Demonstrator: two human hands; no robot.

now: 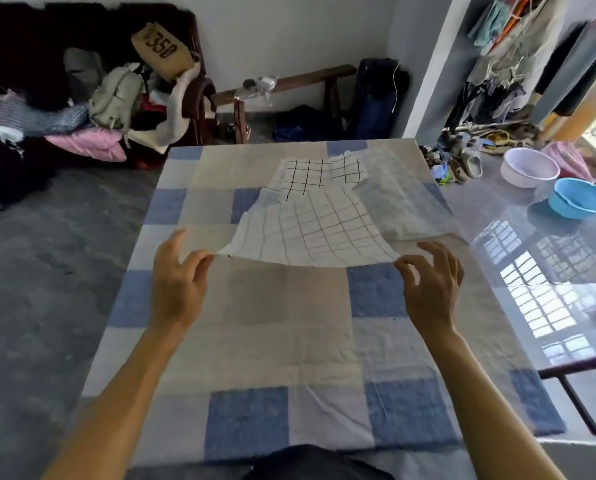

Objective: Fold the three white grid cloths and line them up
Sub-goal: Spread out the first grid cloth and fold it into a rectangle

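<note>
Pinching the near left corner between thumb and fingertip, the left hand (175, 282) holds the front grid cloth (317, 230) raised off the checked sheet (255, 358), its other fingers spread loose. The cloth's near edge stretches between the two hands, while its far part lies on the sheet, overlapping the black-grid cloth (307, 174) behind it and touching the pale cloth (397, 202) to the right. At the near right corner the right hand (431, 285) grips the same way, a light two-finger pinch. The likely trouble is that overlap: carrying the near edge forward for a fold could drag or rumple the two cloths underneath. Such slight pinches may also let a corner slip, and uneven hands would leave the fold skewed.
</note>
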